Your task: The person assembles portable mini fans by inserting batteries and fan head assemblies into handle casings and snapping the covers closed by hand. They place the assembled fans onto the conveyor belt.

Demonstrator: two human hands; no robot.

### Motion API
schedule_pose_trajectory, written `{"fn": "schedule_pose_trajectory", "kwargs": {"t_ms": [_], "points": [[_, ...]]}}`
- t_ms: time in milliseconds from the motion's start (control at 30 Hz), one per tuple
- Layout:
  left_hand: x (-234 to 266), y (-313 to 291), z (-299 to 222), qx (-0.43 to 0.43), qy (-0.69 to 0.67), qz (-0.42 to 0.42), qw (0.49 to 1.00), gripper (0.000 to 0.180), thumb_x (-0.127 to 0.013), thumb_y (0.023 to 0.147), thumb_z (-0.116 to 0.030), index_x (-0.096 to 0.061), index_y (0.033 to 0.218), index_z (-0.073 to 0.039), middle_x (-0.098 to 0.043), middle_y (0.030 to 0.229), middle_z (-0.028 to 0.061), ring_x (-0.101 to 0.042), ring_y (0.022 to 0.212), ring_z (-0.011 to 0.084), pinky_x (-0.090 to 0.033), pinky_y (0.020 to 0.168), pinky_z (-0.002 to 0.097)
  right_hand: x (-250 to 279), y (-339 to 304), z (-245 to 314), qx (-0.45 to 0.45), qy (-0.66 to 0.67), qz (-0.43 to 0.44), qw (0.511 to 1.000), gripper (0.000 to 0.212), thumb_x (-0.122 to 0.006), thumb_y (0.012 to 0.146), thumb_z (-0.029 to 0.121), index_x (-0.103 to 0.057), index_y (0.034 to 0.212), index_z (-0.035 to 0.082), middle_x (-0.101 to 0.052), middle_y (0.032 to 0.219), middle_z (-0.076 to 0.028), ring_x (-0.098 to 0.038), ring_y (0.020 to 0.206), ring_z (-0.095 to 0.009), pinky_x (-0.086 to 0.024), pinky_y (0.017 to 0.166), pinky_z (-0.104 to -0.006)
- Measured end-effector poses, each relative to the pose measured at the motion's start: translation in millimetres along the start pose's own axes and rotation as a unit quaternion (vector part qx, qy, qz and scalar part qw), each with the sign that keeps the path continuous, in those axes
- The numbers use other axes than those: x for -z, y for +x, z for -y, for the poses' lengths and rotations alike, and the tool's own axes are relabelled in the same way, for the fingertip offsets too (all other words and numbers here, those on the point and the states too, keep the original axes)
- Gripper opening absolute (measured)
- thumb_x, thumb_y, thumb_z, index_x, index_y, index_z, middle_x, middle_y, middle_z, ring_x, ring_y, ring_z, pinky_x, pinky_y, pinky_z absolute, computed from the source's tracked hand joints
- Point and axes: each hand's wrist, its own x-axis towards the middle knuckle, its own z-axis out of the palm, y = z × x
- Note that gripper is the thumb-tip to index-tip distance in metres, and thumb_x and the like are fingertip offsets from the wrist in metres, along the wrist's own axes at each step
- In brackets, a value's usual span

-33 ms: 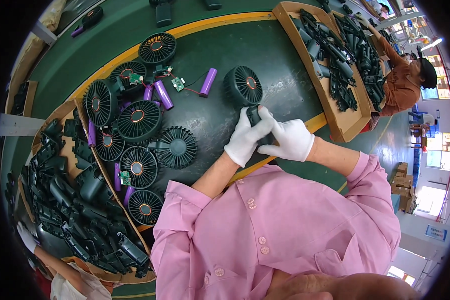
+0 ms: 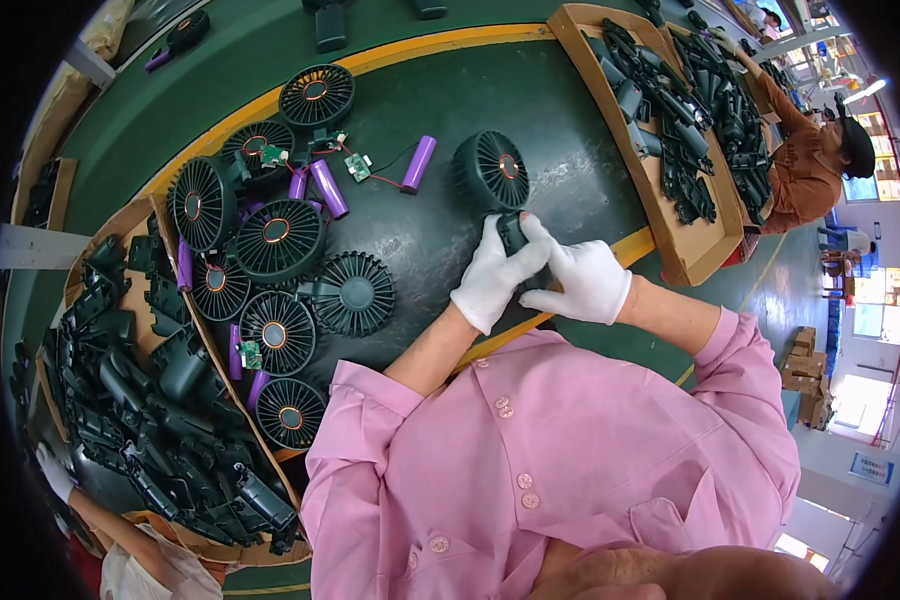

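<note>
Both my hands wear white gloves. They meet at the handle of a dark green handheld fan (image 2: 496, 172), whose round caged head points away from me. My left hand (image 2: 497, 272) wraps round the dark handle from the left. The fingers of my right hand (image 2: 578, 280) close on the same handle from the right, and its thumb lies along the near side. Most of the handle is hidden by the gloves. To the left lie several fan heads (image 2: 279, 240), purple cylindrical batteries (image 2: 419, 165) and small green circuit boards (image 2: 358, 167) with thin wires.
A cardboard box (image 2: 238, 400) of dark plastic housings stands at the left. Another cardboard tray (image 2: 682, 262) with similar parts is at the far right. Beyond it sits a co-worker (image 2: 810, 165); another person's gloved hand (image 2: 54, 472) shows at lower left. Yellow tape (image 2: 450, 42) edges the green worktop.
The fan in my hands has turned slightly, its head shifting a little to the right. My grip looks the same.
</note>
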Motion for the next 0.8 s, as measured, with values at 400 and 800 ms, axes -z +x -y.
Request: {"fn": "schedule_pose_trajectory", "kwargs": {"t_ms": [400,800], "points": [[-10.5,-5.6,0.8,-0.071,0.187,-0.025,0.979,0.056,-0.070,0.085,-0.035,-0.039,0.117,-0.001,-0.060,0.100,0.0078,-0.059,0.090,0.0143,-0.050,0.080,0.0305,-16.7,-5.7,-0.3,0.023,-0.011,-0.048,0.999,0.090,-0.077,0.073,0.031,-0.030,0.137,-0.011,-0.060,0.070,-0.008,-0.063,0.055,-0.025,-0.049,0.050,-0.0339],[7.4,-0.2,-15.1,-0.035,-0.054,-0.004,0.998,0.035,-0.064,0.090,-0.018,-0.051,0.120,-0.005,-0.060,0.111,0.0085,-0.056,0.108,0.0199,-0.047,0.095,0.0375,-6.8,0.6,-3.0,-0.092,0.266,-0.092,0.955,0.070,-0.071,0.077,0.021,-0.039,0.137,0.002,-0.066,0.082,-0.014,-0.068,0.070,-0.022,-0.053,0.066,-0.0297]]}}
